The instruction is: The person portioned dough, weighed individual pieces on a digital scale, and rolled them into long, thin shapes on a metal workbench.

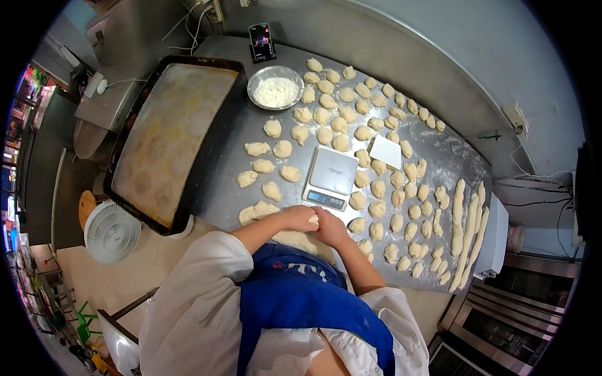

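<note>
My left hand [296, 218] and my right hand [330, 227] meet at the near edge of the metal table, both closed round a small piece of dough [313, 219]. Most of that piece is hidden by my fingers. Below my hands lies a larger slab of dough [306, 242], partly covered by my forearms, and more dough [256, 212] shows left of my left wrist. Just beyond my hands sits a kitchen scale [333, 171] with a bare square plate and a lit display. Many separate dough lumps [377, 209] spread over the table to the right and far side.
A white scraper [385, 152] rests among the lumps. Long dough strips [471, 232] lie at the right end. A metal bowl of white flour [276, 88] and a propped phone [261, 42] stand at the back. Left is a large dark-rimmed tray [116, 169], with a fan [113, 232] below.
</note>
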Action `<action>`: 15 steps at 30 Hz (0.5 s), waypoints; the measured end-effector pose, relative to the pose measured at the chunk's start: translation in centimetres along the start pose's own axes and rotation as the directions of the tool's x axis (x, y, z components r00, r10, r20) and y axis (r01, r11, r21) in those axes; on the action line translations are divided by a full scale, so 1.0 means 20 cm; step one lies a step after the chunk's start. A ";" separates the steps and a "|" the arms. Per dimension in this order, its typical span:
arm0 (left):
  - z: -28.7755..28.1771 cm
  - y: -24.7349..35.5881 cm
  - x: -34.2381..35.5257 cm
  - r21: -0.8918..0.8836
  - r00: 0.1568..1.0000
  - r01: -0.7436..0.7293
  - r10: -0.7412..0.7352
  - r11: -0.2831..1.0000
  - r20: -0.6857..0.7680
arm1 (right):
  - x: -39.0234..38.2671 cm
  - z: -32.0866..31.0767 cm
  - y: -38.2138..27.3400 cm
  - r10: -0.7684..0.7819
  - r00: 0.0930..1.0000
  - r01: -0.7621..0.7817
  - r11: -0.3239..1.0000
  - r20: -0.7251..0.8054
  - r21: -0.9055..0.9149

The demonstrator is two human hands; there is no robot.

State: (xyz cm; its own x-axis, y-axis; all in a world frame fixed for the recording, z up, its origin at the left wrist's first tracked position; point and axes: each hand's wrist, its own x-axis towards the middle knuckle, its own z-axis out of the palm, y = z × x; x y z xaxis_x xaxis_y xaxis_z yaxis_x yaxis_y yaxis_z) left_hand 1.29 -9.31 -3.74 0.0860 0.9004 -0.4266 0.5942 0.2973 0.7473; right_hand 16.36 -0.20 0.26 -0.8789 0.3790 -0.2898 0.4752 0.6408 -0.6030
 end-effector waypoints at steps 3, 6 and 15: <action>-0.05 0.00 -0.02 -0.017 0.995 -0.016 0.017 1.000 0.094 | 0.00 -0.07 0.00 -0.007 0.995 0.024 0.985 0.099 -0.170; -0.12 -0.02 -0.03 0.013 0.983 -0.031 0.028 0.999 0.179 | -0.01 -0.08 0.04 -0.050 0.993 0.070 0.979 0.104 -0.194; 0.04 0.01 0.21 -0.293 0.957 0.046 0.042 0.955 0.288 | 0.02 -0.15 0.03 -0.172 0.975 0.218 0.862 0.141 -0.457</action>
State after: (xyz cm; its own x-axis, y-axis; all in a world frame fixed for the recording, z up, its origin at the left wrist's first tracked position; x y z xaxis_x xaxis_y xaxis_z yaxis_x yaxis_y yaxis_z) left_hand 2.39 -5.70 -5.66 0.3379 0.7822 -0.5234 0.3373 0.4185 0.8433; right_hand 16.36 2.35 1.97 -0.9447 0.1652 -0.2834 0.2376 0.9403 -0.2439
